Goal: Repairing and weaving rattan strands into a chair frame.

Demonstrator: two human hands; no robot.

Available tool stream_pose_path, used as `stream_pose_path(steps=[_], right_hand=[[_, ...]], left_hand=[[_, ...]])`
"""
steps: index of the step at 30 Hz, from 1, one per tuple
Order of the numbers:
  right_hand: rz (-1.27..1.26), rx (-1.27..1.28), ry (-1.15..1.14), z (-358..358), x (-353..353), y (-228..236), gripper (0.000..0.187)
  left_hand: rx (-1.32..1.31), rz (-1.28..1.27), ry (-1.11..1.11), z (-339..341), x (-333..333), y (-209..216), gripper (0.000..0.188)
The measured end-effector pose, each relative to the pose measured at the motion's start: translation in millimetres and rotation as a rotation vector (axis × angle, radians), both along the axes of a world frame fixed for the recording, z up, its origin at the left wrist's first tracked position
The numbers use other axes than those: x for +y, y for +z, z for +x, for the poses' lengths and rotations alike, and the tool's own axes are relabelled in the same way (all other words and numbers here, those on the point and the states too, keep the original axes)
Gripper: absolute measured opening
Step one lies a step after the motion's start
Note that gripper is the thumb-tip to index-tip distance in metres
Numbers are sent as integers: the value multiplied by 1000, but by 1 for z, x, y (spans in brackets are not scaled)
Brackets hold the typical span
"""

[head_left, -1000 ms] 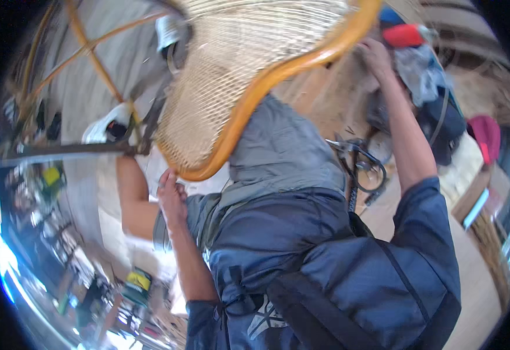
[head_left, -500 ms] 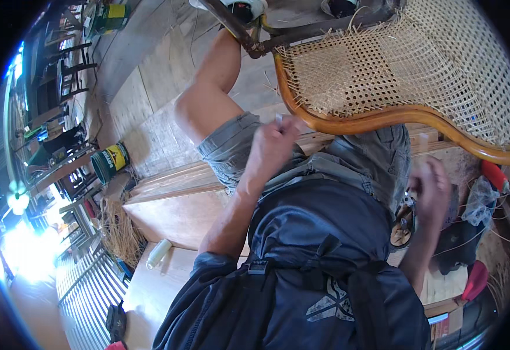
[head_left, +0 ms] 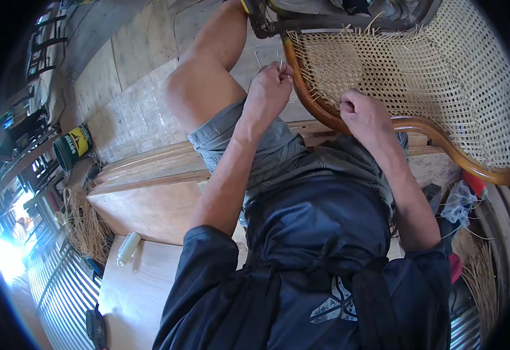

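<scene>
A chair with a woven cane seat (head_left: 383,67) lies across my lap at the upper right, its curved orange-brown wooden rim (head_left: 409,123) toward me. Loose strand ends stick out along the weave. Just left of the rim, my left hand (head_left: 267,93) is closed in a pinch on a thin pale sliver (head_left: 281,63), too small to tell whether cane or metal. My right hand (head_left: 368,116) is over the near edge of the seat, fingers curled together; what they hold, if anything, is hidden.
At the left stand a dark green and yellow bucket (head_left: 72,147) and a bundle of loose cane strands (head_left: 86,224). A pale bottle-like cylinder (head_left: 128,249) lies on a light wooden board (head_left: 141,291). Clear plastic (head_left: 459,204) lies at the right. Another person's clothing (head_left: 392,9) shows beyond the chair.
My right hand has come up from beside my right thigh to the seat's edge. My left hand has risen slightly, still pinched. The view has shifted.
</scene>
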State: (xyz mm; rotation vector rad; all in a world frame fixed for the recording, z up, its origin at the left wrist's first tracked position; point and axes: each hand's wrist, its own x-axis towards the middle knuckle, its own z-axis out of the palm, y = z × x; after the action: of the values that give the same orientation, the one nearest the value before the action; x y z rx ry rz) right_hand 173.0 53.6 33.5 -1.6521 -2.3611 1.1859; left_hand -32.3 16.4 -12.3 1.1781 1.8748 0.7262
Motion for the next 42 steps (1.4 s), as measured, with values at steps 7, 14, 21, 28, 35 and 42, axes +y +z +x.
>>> stream_pose_path(steps=[7,14,21,28,35,42], right_hand=[[13,-117,110,-6,3,-4,13],[43,-190,121,-11,2,-7,14],[80,-195,150,-12,3,-9,14],[100,-259,140,-14,-1,-13,11],[163,-164,138,-11,-5,-17,13],[261,-210,157,-15,-11,-11,12]], left_hand=[[-103,-74,-1,3,2,3,22],[-79,41,-16,5,-5,-6,23],[-81,-12,-2,9,-1,0,17],[-115,-101,14,12,-1,9,18],[-113,-54,14,15,-1,4,19],[-84,-44,-3,15,-2,2,19]])
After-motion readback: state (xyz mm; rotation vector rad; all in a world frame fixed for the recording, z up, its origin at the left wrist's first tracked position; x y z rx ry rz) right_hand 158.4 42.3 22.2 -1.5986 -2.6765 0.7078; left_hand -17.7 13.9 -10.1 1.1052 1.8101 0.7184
